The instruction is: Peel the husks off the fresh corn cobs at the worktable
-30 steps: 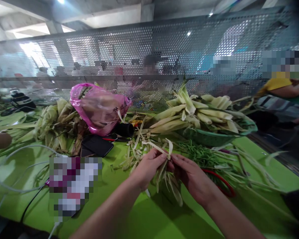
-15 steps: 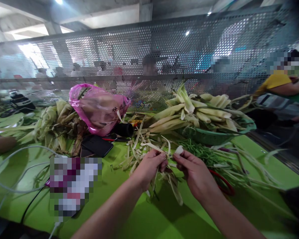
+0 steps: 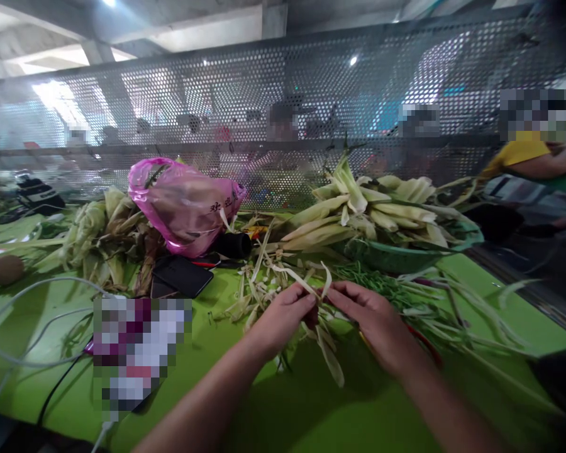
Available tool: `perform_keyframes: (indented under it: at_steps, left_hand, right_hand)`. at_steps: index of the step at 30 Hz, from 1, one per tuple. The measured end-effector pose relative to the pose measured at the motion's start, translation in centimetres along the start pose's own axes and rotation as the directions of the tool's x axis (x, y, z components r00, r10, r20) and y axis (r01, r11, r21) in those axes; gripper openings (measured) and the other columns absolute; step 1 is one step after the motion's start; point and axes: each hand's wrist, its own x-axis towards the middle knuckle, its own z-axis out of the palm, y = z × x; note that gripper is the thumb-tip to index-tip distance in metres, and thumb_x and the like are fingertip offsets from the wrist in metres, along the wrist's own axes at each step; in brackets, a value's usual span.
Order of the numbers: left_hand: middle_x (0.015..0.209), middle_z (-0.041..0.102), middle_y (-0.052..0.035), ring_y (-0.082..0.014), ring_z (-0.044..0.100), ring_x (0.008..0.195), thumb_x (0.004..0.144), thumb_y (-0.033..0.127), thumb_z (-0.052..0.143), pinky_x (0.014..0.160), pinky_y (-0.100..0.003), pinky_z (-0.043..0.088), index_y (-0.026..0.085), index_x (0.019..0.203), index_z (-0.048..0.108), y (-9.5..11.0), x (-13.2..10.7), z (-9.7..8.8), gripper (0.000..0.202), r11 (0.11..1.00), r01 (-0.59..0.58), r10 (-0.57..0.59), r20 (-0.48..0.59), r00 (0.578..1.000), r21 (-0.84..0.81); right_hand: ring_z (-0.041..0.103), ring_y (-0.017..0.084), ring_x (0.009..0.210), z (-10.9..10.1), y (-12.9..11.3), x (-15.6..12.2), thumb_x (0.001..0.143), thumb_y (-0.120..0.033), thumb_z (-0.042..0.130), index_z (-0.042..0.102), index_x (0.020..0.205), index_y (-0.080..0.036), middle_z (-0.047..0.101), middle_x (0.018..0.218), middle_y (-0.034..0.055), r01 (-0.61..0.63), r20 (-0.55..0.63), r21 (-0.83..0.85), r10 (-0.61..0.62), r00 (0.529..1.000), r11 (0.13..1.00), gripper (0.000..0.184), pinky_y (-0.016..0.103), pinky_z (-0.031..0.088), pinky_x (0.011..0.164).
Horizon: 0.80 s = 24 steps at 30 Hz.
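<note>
Above the green table, my left hand (image 3: 295, 307) pinches a small bunch of pale corn husk strips (image 3: 331, 365), whose ends hang below the fingers and stick out above. Fingertips of my right hand (image 3: 365, 309) are closed on the same bunch from the other side, close to my left fingertips. One curled strip stands up between both hands. The exact grip point is partly hidden by the fingers. Under my right forearm shows a red loop handle (image 3: 424, 345). Loose husk scraps (image 3: 257, 286) lie just behind my left hand.
Behind my hands stands a green basin (image 3: 405, 258) heaped with corn husks (image 3: 321, 220). Left of it are a pink plastic bag (image 3: 183, 204), a black phone (image 3: 183, 277) and a white cable (image 3: 33, 362). Another person's hand (image 3: 2, 270) rests at far left. A perforated metal screen (image 3: 245, 94) closes the back.
My right hand has moved left to meet my left hand. The white piece seen in its fingertips is no longer visible there. My left hand keeps its hold on the strips.
</note>
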Motion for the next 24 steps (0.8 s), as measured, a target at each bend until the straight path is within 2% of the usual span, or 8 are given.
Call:
perform_keyframes:
  at_steps: [3, 8, 11, 14, 16, 19, 24]
  left_hand:
    - [0.068, 0.047, 0.0020, -0.0099, 0.044, 0.063, 0.088, 0.036, 0.053, 0.063, -0.023, 0.036, 0.014, 0.085, 0.055, 0.4, -0.3, 0.3, 0.022, 0.998, 0.017, -0.020, 0.045, 0.999, 0.062]
    - [0.084, 0.055, -0.0016, -0.0110, 0.045, 0.071, 0.086, 0.035, 0.056, 0.068, -0.023, 0.037, 0.016, 0.097, 0.063, 0.6, -0.3, 0.3, 0.023, 0.997, -0.001, -0.010, 0.153, 0.988, 0.075]
    - [0.078, 0.054, -0.0009, -0.0112, 0.044, 0.068, 0.087, 0.034, 0.054, 0.065, -0.022, 0.035, 0.016, 0.094, 0.064, 0.4, -0.2, 0.0, 0.022, 0.990, -0.002, -0.018, 0.143, 0.990, 0.142]
    - [0.071, 0.052, 0.0004, -0.0117, 0.042, 0.064, 0.087, 0.031, 0.052, 0.061, -0.022, 0.033, 0.017, 0.086, 0.063, 0.2, -0.1, -0.3, 0.019, 0.952, -0.018, -0.003, 0.068, 0.998, 0.307]
    - [0.067, 0.052, 0.0006, -0.0123, 0.042, 0.063, 0.086, 0.030, 0.051, 0.059, -0.023, 0.032, 0.017, 0.080, 0.063, 0.0, 0.0, -0.3, 0.019, 0.899, -0.045, 0.030, 0.041, 0.999, 0.437]
    - [0.069, 0.055, -0.0002, -0.0134, 0.045, 0.064, 0.087, 0.032, 0.049, 0.059, -0.023, 0.032, 0.018, 0.078, 0.064, -0.2, 0.0, -0.1, 0.023, 0.853, -0.084, 0.058, 0.067, 0.996, 0.514]
    - [0.067, 0.056, -0.0003, -0.0140, 0.046, 0.063, 0.086, 0.034, 0.049, 0.061, -0.023, 0.034, 0.017, 0.076, 0.067, -0.6, -0.3, 0.5, 0.027, 0.838, -0.079, 0.018, 0.118, 0.993, 0.539]
  right_hand:
    - [0.058, 0.019, 0.085, 0.3, 0.7, 0.3, 0.078, -0.043, 0.072, 0.068, 0.085, -0.019, 0.066, 0.085, 0.0030, 0.031, -0.016, 0.064, -0.030, 0.999, 0.997, 0.026, 0.029, 0.045, 0.082]
    - [0.050, 0.014, 0.064, 0.2, 0.9, 0.2, 0.073, -0.043, 0.075, 0.061, 0.071, -0.018, 0.056, 0.068, -0.0004, 0.007, -0.120, 0.101, 0.005, 0.993, 0.995, 0.028, 0.026, 0.042, 0.062]
    - [0.046, 0.014, 0.060, -0.1, 0.2, -0.1, 0.075, -0.047, 0.072, 0.060, 0.068, -0.019, 0.054, 0.063, -0.0009, 0.017, -0.141, -0.088, -0.029, 0.990, 0.996, 0.031, 0.026, 0.038, 0.057]
    - [0.046, 0.015, 0.060, -0.3, -0.4, -0.5, 0.080, -0.050, 0.068, 0.061, 0.069, -0.020, 0.054, 0.063, 0.0001, 0.085, -0.180, -0.369, -0.161, 0.970, 0.925, 0.033, 0.027, 0.035, 0.055]
    - [0.051, 0.017, 0.065, -0.2, -0.6, -0.6, 0.083, -0.047, 0.065, 0.066, 0.080, -0.021, 0.059, 0.072, 0.0025, 0.173, -0.129, -0.457, -0.258, 0.958, 0.873, 0.027, 0.028, 0.038, 0.058]
    - [0.057, 0.021, 0.078, 0.2, -0.5, -0.6, 0.085, -0.040, 0.064, 0.068, 0.092, -0.023, 0.063, 0.088, 0.0055, 0.269, -0.006, -0.511, -0.317, 0.949, 0.816, 0.019, 0.030, 0.044, 0.068]
    - [0.057, 0.020, 0.074, 0.6, -0.4, -0.3, 0.082, -0.034, 0.064, 0.064, 0.078, -0.022, 0.062, 0.079, 0.0034, 0.260, -0.024, -0.424, -0.298, 0.954, 0.867, 0.013, 0.031, 0.043, 0.068]
